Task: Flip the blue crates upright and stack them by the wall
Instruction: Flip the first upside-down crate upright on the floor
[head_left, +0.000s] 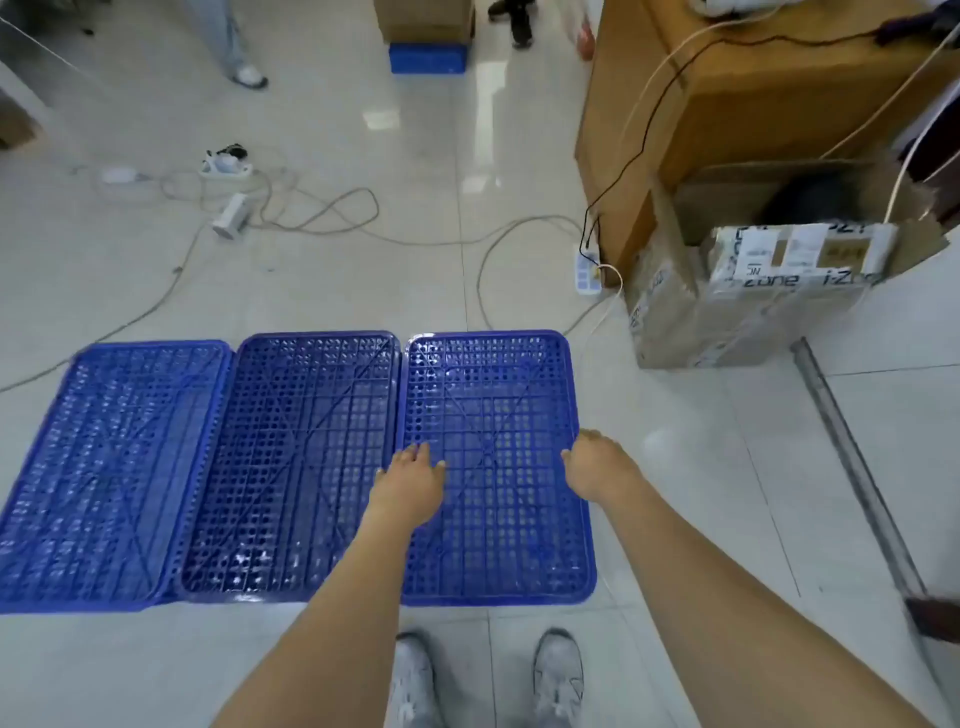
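Note:
Three blue perforated crates lie side by side, bottom up, on the tiled floor: a left crate (104, 467), a middle crate (291, 457) and a right crate (498, 415). My left hand (410, 483) hovers over the right crate's left edge with fingers spread, holding nothing. My right hand (597, 467) is at the same crate's right edge, fingers curled downward over the rim; whether it grips the rim is unclear. Another blue crate (428, 58) stands far off under a cardboard box.
Cardboard boxes (727, 291) stand at the right, with a power strip (589, 273) beside them. Cables (322, 218) and another power strip (226, 167) lie on the floor beyond the crates. A metal bar (852, 467) runs along the right. A person's legs (244, 62) stand far back.

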